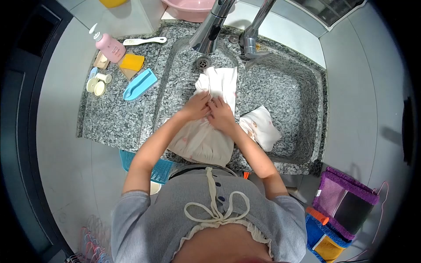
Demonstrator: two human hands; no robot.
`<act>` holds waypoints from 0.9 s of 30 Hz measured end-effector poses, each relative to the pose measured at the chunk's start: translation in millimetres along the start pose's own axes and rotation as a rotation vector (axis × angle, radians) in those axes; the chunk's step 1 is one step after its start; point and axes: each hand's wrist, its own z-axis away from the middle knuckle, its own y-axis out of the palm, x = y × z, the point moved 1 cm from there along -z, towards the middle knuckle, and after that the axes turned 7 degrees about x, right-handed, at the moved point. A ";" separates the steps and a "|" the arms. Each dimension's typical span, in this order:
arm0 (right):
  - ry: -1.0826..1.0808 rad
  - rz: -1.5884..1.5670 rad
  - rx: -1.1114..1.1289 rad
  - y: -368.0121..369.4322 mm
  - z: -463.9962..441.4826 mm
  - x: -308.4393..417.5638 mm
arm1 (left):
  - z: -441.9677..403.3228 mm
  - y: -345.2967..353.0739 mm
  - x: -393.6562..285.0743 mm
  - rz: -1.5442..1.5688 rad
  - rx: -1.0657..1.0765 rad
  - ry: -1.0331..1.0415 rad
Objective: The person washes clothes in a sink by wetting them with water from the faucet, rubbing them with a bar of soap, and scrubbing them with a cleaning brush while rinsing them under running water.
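Note:
A wet-looking white cloth [204, 142] with faint pink marks lies in the left basin of the granite sink and reaches to its front edge. My left hand [196, 106] and my right hand [222, 115] meet over the middle of this cloth, fingers bent and gripping its bunched folds. Beyond them the cloth's far end spreads towards the drain [203, 63]. To the right, a second folded white cloth [262, 128] with a small brownish print sits in the right basin, against the divider. Some fingertips are hidden in the folds.
A chrome faucet [206, 35] hangs over the left basin. On the left counter are a pink pump bottle [111, 47], a white brush [144, 41], a yellow sponge [132, 62] and a blue scoop-shaped tray [140, 84]. A pink basin [190, 9] stands behind.

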 end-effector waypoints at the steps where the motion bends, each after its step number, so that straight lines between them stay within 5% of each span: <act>1: -0.011 -0.009 -0.005 -4.7 2.8 0.4 | 6.0 -17.3 -13.8 -0.156 -0.014 -0.068; 5: -0.024 -0.002 -0.057 2.3 -5.9 11.3 | 18.7 -34.3 23.6 -0.409 -0.394 -0.543; 20: -0.309 0.056 -0.168 24.2 -93.3 -13.1 | 70.8 7.5 -71.0 -0.116 -0.266 -0.411; 23: -0.159 -0.112 -0.159 -26.8 -106.5 -17.1 | 55.7 16.5 -49.2 -0.225 -0.234 -0.376; 27: -0.022 0.216 -0.734 -151.7 -77.3 -16.4 | 27.9 22.1 -6.4 -0.320 -0.264 -0.297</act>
